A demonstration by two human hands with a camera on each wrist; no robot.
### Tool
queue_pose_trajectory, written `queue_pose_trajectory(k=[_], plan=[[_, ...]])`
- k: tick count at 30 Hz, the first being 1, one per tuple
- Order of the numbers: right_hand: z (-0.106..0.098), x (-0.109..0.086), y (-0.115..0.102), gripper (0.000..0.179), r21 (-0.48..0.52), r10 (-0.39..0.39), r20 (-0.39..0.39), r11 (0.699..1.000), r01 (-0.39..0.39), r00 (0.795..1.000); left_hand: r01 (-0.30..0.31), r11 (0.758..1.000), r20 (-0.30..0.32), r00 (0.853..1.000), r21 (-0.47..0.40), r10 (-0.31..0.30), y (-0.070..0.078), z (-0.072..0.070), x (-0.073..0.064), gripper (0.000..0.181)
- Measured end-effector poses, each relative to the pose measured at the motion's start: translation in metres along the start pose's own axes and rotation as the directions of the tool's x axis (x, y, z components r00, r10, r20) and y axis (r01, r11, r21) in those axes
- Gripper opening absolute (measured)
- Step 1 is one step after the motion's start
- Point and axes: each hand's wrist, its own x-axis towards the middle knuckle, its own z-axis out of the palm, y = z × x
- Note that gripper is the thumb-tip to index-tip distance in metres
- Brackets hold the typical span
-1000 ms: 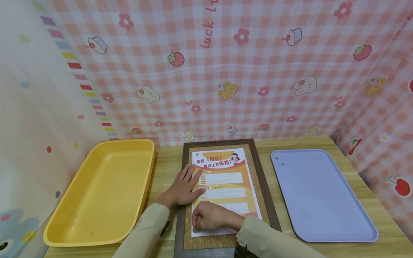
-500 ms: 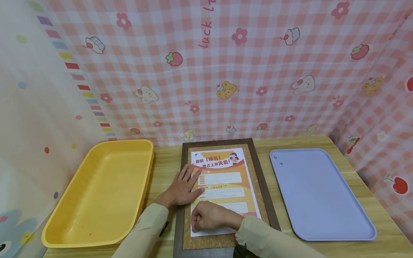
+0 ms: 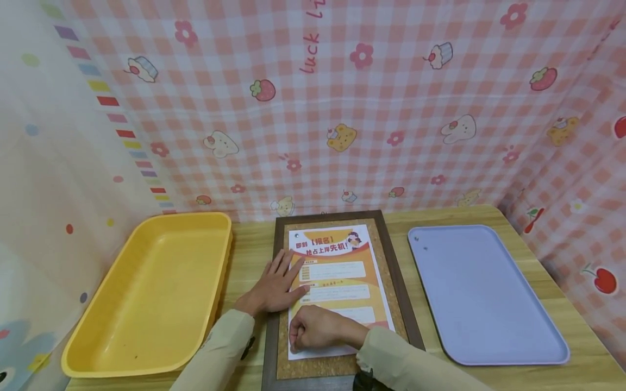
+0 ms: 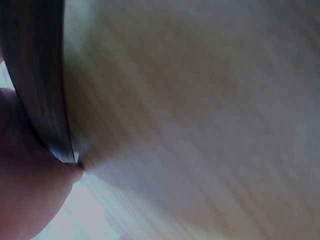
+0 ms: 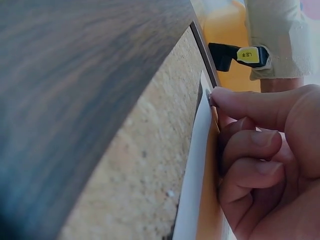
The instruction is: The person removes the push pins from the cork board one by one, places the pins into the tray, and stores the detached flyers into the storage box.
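Note:
A printed orange-and-white poster (image 3: 337,271) lies on a framed corkboard (image 3: 313,369). My left hand (image 3: 277,288) rests spread over the board's left edge, its fingers and thumb on the poster. My right hand (image 3: 318,328) is at the poster's lower left corner, fingers curled. In the right wrist view a small metal thumbtack (image 5: 209,96) shows at the thumb tip, against the white paper, which stands slightly off the cork there. Another thumbtack (image 3: 296,235) sits in the poster's upper left corner. The left wrist view shows mostly the tabletop (image 4: 190,110) and the dark frame (image 4: 40,65).
A deep yellow tray (image 3: 146,304) stands on the left of the wooden table (image 3: 254,239). On the right lies a flat lavender tray (image 3: 489,298) with two small thumbtacks (image 3: 417,239) near its far left corner. A pink checked curtain (image 3: 313,108) hangs behind.
Both hands keep their places on the poster and board. Only the head view has shifted very slightly.

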Motion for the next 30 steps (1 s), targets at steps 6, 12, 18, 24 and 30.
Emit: queue_pose_trajectory(k=[6, 12, 18, 24, 30], plan=[[-0.002, 0.0, 0.002, 0.016, 0.065, -0.027, 0.081, 0.998, 0.022, 0.996, -0.018, 1.0, -0.017, 1.0, -0.018, 0.018, -0.004, 0.002, 0.0, 0.075], [-0.004, -0.001, 0.005, 0.015, 0.129, -0.025, 0.074, 0.992, 0.015, 0.997, 0.023, 1.0, 0.004, 1.0, 0.007, -0.023, -0.009, 0.008, 0.004, 0.075], [-0.004, -0.003, 0.006, 0.014, 0.196, -0.024, 0.081, 0.981, 0.008, 0.996, 0.038, 0.999, -0.004, 0.999, 0.0, -0.038, -0.011, 0.011, 0.006, 0.076], [-0.006, -0.005, 0.007, 0.016, 0.235, -0.038, 0.092, 0.972, 0.015, 0.995, 0.021, 1.0, -0.003, 1.0, -0.02, -0.021, -0.009, 0.009, 0.004, 0.075], [-0.007, -0.007, 0.009, 0.018, 0.242, -0.045, 0.078, 0.97, 0.025, 0.996, 0.024, 0.999, -0.003, 1.0, -0.023, -0.024, -0.008, 0.007, 0.004, 0.075]])
